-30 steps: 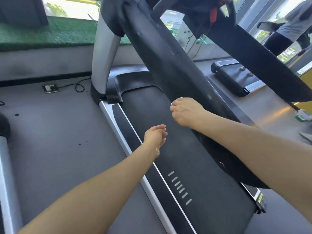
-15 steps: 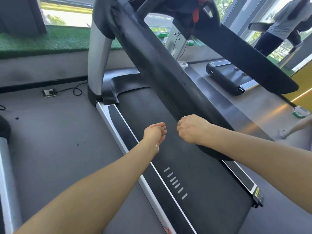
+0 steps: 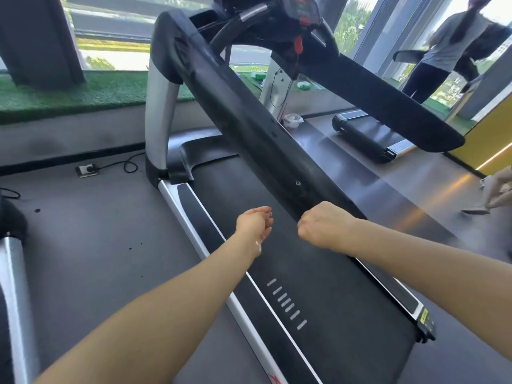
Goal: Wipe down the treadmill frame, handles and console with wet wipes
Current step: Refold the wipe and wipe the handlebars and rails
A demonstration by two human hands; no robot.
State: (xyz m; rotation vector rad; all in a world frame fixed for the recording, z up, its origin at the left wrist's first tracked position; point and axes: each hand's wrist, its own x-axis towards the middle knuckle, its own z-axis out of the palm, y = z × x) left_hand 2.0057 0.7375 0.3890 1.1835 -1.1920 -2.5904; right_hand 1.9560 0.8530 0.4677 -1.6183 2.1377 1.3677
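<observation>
I see my right hand (image 3: 321, 227) at the lower end of the treadmill's long black handle (image 3: 249, 117), with its fingers curled under that end, but I cannot tell if a wet wipe is inside the fist. My left hand (image 3: 253, 224) hovers just beside it over the left edge of the running belt (image 3: 332, 300), its fingers loosely curled together and holding nothing I can see. The console (image 3: 300, 9) sits at the far top of the frame, well apart from both hands.
</observation>
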